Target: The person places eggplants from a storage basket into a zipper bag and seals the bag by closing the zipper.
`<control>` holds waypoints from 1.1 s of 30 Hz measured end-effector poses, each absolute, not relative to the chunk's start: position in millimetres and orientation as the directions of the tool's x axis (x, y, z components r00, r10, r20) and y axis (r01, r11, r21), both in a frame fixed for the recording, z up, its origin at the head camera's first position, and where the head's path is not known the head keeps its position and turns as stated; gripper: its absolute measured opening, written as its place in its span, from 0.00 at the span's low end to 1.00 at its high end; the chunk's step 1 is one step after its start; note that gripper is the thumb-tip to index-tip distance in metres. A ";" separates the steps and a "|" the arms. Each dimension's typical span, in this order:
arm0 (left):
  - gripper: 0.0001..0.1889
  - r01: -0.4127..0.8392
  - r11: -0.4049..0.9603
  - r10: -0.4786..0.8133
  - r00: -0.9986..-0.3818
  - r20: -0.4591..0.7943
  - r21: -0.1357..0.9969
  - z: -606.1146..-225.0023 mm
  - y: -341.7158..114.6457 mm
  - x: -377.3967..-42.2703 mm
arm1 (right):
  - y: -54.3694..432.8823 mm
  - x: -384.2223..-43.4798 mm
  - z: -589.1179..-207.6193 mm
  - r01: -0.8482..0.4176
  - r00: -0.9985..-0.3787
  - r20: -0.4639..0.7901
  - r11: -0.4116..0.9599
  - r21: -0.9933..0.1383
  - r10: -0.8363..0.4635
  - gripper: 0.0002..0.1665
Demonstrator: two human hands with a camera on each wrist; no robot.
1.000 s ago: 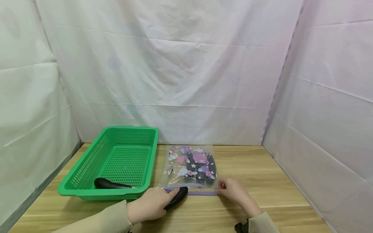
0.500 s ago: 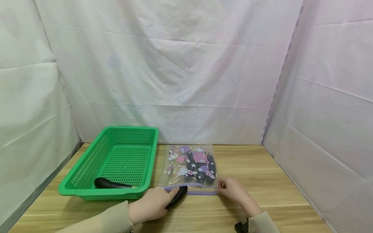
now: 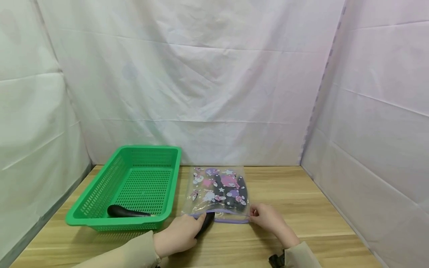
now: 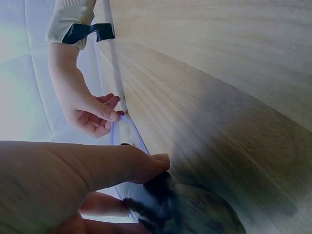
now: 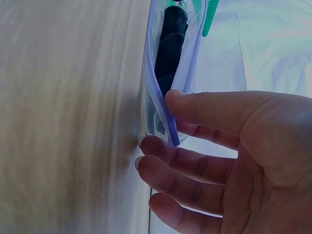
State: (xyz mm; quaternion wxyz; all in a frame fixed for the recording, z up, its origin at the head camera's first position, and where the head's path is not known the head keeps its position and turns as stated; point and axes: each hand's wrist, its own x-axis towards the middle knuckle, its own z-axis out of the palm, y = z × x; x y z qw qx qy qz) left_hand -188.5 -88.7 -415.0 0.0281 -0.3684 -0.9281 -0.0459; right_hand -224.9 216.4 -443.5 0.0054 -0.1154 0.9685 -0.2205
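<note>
A clear zip bag [image 3: 197, 203] with pink and purple cartoon prints and a lilac zip edge lies flat, its mouth towards me. Dark, long eggplants [image 5: 170, 46] show inside it. My left hand [image 3: 177, 235] grips another eggplant [image 3: 207, 222], thumb on one side and fingers on the other, with its far end within the parted mouth. The palm hides its near end. At the mouth's right corner, my right hand [image 3: 269, 222] pinches the lilac edge [image 5: 171, 127] between thumb and index finger, the other fingers loosely curled.
Left of the bag stands a green perforated basket [image 3: 177, 178], with one eggplant [image 3: 125, 211] lying along its near side. The wooden table [image 3: 295, 190] meets white cloth walls [image 3: 214, 89] at the back and sides.
My left hand has shifted slightly right and forward, and the eggplant's tip has slid a little further into the bag's mouth. My right hand keeps its pinch at the corner.
</note>
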 end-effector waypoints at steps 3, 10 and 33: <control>0.36 0.679 0.730 0.673 -0.734 0.092 0.078 -415.4 -88.4 -188.8 | 216.3 -226.5 -443.6 -0.217 -0.974 0.036 0.874 -0.434 -0.224 0.15; 0.27 0.695 0.716 0.681 -0.716 0.155 0.064 -420.2 -91.2 -189.7 | 215.5 -227.0 -443.5 -0.218 -0.974 0.039 0.872 -0.438 -0.223 0.15; 0.22 0.658 0.744 0.629 -0.749 0.209 0.117 -425.0 -90.0 -193.1 | 215.3 -224.9 -442.9 -0.199 -0.977 0.022 0.865 -0.461 -0.213 0.15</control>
